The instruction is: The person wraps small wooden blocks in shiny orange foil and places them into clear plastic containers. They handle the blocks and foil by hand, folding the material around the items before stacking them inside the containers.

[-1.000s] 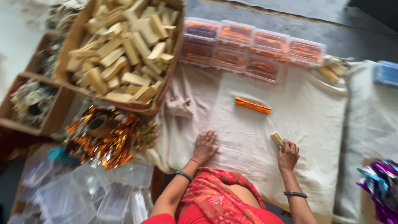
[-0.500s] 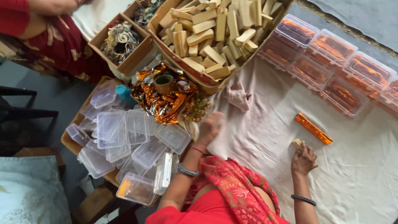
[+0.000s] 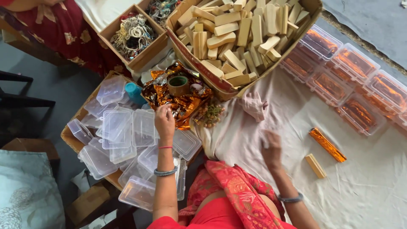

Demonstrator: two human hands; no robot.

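Under left hand [image 3: 164, 121]: crinkled orange foil [image 3: 180, 95].

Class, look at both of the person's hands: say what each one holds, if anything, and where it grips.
Left hand pinches the edge of the crinkled orange foil sheets. Right hand is blurred over the cloth; nothing seen held.

Big box of wooden blocks [image 3: 241, 38] sits far-center, lidded tubs [image 3: 127, 140] near-left, one loose block [image 3: 316, 165] on the cloth [image 3: 373, 186] right.

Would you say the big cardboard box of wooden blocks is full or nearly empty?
Full. The cardboard box is heaped with pale wooden blocks, which reach its rim and hide its bottom.
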